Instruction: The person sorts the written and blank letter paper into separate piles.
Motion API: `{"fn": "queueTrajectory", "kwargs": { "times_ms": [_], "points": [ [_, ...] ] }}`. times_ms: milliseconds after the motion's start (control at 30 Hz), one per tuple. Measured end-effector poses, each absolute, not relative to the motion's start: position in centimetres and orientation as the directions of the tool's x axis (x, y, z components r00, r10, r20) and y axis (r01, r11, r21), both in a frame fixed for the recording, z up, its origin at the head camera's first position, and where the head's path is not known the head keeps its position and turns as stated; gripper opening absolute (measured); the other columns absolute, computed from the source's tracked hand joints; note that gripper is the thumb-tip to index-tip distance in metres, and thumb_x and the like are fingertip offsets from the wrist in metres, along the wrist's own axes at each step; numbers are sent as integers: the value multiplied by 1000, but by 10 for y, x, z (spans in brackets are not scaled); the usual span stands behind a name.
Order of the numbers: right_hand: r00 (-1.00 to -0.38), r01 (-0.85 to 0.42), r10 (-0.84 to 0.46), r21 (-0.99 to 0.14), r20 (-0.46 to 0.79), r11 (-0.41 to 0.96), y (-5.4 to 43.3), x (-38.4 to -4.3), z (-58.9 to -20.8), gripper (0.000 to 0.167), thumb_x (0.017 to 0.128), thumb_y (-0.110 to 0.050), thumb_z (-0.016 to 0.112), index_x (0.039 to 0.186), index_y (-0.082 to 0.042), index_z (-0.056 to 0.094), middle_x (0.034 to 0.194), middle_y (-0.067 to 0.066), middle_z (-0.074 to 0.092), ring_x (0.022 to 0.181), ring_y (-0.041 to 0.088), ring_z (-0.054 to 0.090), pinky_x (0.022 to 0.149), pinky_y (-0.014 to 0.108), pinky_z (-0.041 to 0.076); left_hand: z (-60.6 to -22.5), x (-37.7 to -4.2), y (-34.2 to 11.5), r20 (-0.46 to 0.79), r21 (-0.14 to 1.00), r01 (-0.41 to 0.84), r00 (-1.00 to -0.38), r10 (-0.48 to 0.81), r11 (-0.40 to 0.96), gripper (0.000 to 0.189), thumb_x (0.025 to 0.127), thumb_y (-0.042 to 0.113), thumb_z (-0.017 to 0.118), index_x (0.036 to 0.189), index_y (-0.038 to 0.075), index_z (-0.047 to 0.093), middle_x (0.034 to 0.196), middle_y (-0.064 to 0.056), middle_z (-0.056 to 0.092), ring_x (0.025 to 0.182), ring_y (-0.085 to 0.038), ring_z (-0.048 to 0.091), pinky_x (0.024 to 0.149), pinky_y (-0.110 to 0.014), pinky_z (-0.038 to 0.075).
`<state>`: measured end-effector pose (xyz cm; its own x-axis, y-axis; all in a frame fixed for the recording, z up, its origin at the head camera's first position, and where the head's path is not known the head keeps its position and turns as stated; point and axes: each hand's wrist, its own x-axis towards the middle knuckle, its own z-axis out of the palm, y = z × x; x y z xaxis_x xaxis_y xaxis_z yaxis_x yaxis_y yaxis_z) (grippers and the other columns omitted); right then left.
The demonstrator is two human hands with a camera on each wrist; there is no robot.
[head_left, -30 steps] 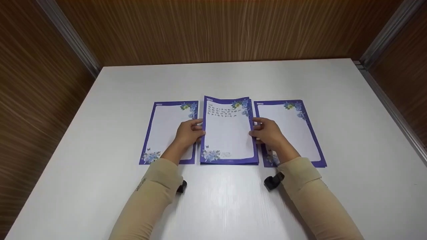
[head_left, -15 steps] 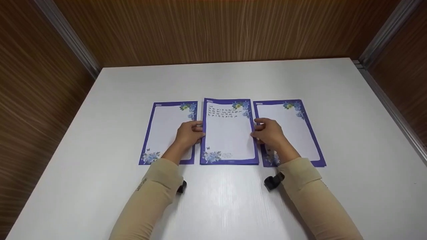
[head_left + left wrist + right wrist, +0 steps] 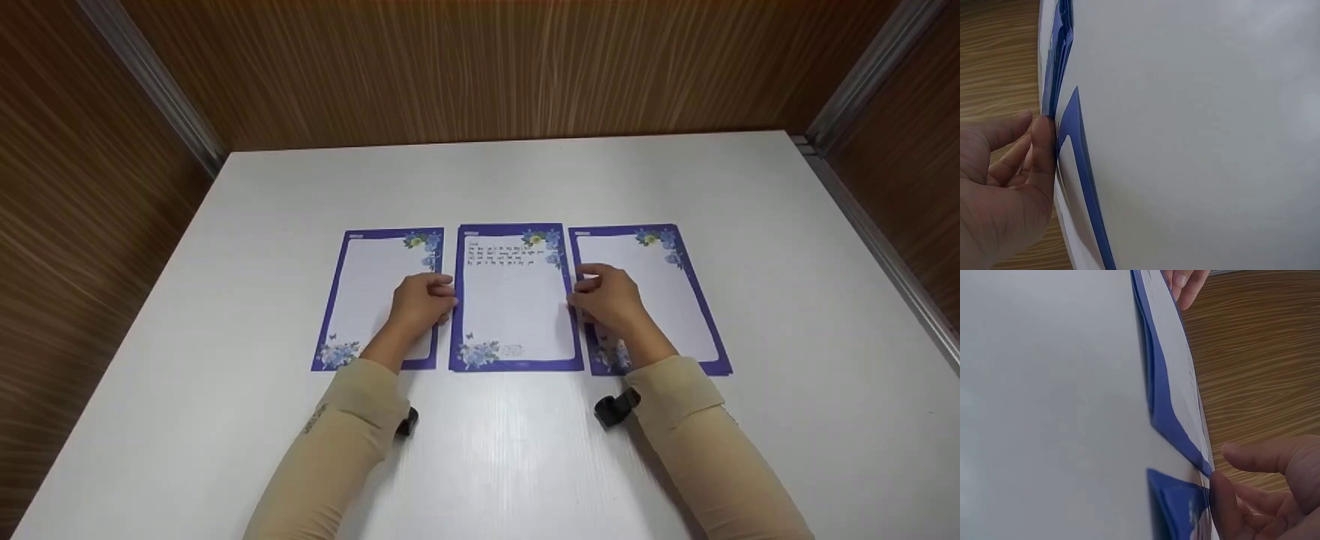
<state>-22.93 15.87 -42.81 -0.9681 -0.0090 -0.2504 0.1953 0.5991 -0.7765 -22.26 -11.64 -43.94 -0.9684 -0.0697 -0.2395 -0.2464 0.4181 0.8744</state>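
Observation:
The middle stack of purple-bordered letter paper (image 3: 517, 307) lies flat on the white table, several lines of handwriting across its top sheet. My left hand (image 3: 420, 300) is beside its left edge and over the left sheet of letter paper (image 3: 367, 292). In the left wrist view, the thumb (image 3: 1024, 119) stands apart from the fingers, with no paper pinched between them. At the stack's right edge is my right hand (image 3: 611, 298), partly covering the right-hand letter paper (image 3: 667, 300). Its thumb (image 3: 1241, 454) is raised off the paper in the right wrist view, fingers near the edge.
All three papers lie side by side with narrow gaps between them. White table surface (image 3: 495, 457) extends around them. Wood-grain panels (image 3: 495, 67) border the table at the back and sides. A black wrist device (image 3: 616, 407) sits under the right sleeve.
The middle stack's raised top sheet has settled flat, and its handwriting now shows at full height. Both hands have let go and moved slightly outward from its edges.

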Motion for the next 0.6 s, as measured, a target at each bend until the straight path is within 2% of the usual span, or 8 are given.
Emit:
{"fn": "queueTrajectory", "kwargs": {
  "times_ms": [133,367,600],
  "points": [
    [-968,205,-3,-791,-252,576,158,-230,-428,59,89,-11,66,143,-3,41,117,17,59,96,29,62,82,38,54,-438,-223,-118,-235,881,-243,-970,-69,405,37,87,-1,66,124,2,61,100,-10,66,71,-16,61,60,-23,52],
    [-966,224,8,-825,-257,518,152,-231,-427,60,89,-13,67,143,-7,41,119,14,57,95,26,60,77,33,55,-437,-226,-128,-189,908,-201,-980,-68,367,38,86,0,67,124,-1,60,107,-13,65,90,-21,64,69,-26,56],
    [-976,190,-7,-874,-216,447,140,-232,-427,61,88,-13,69,142,-7,42,118,13,58,97,26,61,76,31,56,-437,-227,-145,-200,907,-213,-977,-74,364,48,86,10,71,131,5,56,114,-10,62,100,-21,61,75,-27,55]
  ]
}}
